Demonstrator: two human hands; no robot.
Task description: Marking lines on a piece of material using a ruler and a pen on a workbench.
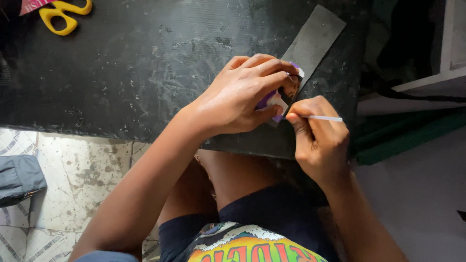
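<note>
My left hand presses down on a small purple and white printed piece that lies on a grey strip on the black work surface. Most of the piece is hidden under my fingers. My right hand grips a thin white stick-like tool, its tip right beside the piece at my left fingertips. Both hands touch near the table's front edge.
Yellow-handled scissors lie at the far left corner of the table beside a pink card. Below the table edge are tiled floor, a grey cloth, and green material at right.
</note>
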